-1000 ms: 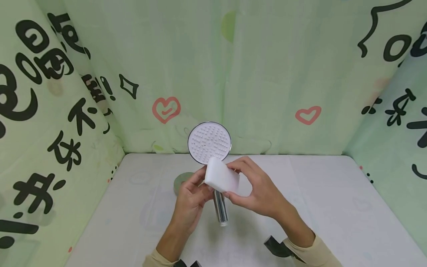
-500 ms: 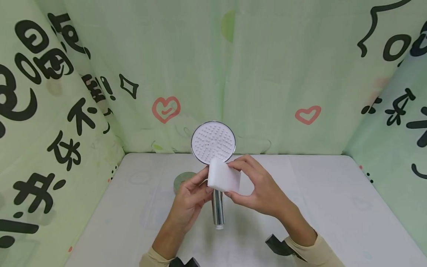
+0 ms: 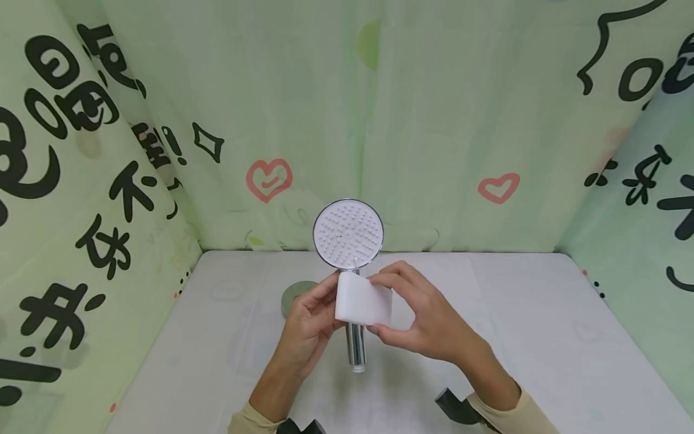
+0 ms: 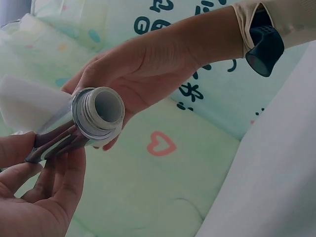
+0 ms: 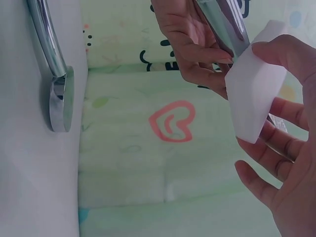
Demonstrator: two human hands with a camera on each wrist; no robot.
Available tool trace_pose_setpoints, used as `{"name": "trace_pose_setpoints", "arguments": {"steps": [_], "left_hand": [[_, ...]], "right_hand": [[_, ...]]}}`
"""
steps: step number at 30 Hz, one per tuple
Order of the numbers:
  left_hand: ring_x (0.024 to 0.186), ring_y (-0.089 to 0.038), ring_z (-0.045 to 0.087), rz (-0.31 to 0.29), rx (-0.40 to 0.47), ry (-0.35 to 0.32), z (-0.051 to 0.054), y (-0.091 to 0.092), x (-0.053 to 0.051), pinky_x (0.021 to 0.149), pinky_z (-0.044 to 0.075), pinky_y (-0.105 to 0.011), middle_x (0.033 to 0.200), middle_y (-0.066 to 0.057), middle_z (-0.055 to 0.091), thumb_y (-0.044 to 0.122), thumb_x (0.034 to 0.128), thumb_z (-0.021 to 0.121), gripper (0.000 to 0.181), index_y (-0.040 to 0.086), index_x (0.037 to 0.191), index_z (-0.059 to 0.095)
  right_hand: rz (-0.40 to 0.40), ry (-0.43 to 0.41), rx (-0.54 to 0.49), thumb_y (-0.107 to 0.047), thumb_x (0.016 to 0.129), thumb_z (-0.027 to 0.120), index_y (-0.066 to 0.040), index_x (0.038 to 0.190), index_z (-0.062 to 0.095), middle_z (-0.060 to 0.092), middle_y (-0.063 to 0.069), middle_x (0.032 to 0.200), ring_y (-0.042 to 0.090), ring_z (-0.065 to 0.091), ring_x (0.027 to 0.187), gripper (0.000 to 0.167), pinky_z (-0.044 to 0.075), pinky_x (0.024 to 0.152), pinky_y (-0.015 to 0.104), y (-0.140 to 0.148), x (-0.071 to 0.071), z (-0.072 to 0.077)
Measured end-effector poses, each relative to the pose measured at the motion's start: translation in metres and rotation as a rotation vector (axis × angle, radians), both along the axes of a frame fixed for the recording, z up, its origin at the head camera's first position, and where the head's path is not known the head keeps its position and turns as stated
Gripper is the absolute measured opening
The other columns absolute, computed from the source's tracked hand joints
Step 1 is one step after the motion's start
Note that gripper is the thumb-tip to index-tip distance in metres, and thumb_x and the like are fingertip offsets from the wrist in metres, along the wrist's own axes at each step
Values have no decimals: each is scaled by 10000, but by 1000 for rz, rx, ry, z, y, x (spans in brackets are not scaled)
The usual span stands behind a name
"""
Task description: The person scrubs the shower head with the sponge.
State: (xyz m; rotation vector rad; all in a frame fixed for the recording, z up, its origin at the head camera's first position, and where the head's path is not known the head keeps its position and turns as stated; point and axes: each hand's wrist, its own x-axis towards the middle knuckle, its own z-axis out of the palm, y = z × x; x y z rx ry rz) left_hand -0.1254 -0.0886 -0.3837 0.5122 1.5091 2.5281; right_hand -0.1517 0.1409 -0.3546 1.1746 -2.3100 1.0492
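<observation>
A shower head (image 3: 348, 234) with a white nubbed face and a chrome handle (image 3: 355, 348) is held upright above the table, its face toward the head camera. My left hand (image 3: 306, 328) grips the handle from the left side; in the left wrist view the threaded end (image 4: 106, 108) points at the camera. Between thumb and fingers, my right hand (image 3: 434, 316) pinches a white sponge block (image 3: 363, 299). The sponge lies across the handle just below the round head and hides that part. In the right wrist view the sponge (image 5: 254, 89) meets the chrome handle.
Behind my left hand, a round greenish disc (image 3: 291, 295) rests on the white-covered table (image 3: 488, 337). A chrome piece with a handle and round end (image 5: 60, 98) lies on the table in the right wrist view. Printed green curtains (image 3: 423, 120) enclose the back and sides.
The shower head has shifted slightly right and its handle now hangs straighter. The sponge has slid down from the round head's lower edge onto the handle, with my right hand moving down.
</observation>
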Motion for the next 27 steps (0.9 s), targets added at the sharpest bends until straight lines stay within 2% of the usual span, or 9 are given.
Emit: {"name": "trace_pose_setpoints", "arguments": {"steps": [4, 9, 14, 20, 27], "left_hand": [[1297, -217, 565, 4, 13, 11, -1, 0, 0, 963, 547, -301, 1479, -183, 513, -33, 1014, 523, 565, -43, 1546, 335], [1282, -232, 584, 30, 23, 0, -2, 0, -2, 979, 536, -292, 1378, -123, 594, -53, 1006, 516, 554, -58, 1533, 344], [1159, -222, 639, 76, 2, -45, 0, 0, -3, 901, 565, -279, 1331, -139, 580, -29, 990, 563, 550, -33, 1502, 362], [1129, -223, 648, 92, 24, -78, 0, 0, -3, 898, 566, -272, 1327, -153, 544, -82, 960, 544, 570, -65, 1495, 347], [1181, -254, 614, 106, -13, -89, 0, 0, -2, 914, 571, -301, 1317, -132, 547, -39, 978, 581, 519, -53, 1473, 425]], "right_hand": [[35, 27, 5, -250, 752, 863, -193, 1291, 617, 568, -70, 1228, 88, 561, 1096, 595, 516, 878, 249, 0, 2, -1], [101, 13, 22, -270, 780, 865, -203, 1301, 604, 572, -83, 1254, 74, 569, 1087, 586, 496, 910, 223, 0, 5, -2], [139, -12, 39, -288, 801, 857, -199, 1305, 589, 571, -92, 1226, 59, 567, 1062, 578, 510, 891, 219, 0, 6, -4], [186, -40, 31, -258, 801, 854, -199, 1290, 583, 572, -97, 1197, 57, 576, 1049, 563, 521, 884, 220, 1, 8, -7], [156, -22, -3, -243, 796, 854, -199, 1296, 585, 575, -109, 1202, 63, 582, 1044, 570, 509, 900, 208, -1, 7, -6]]}}
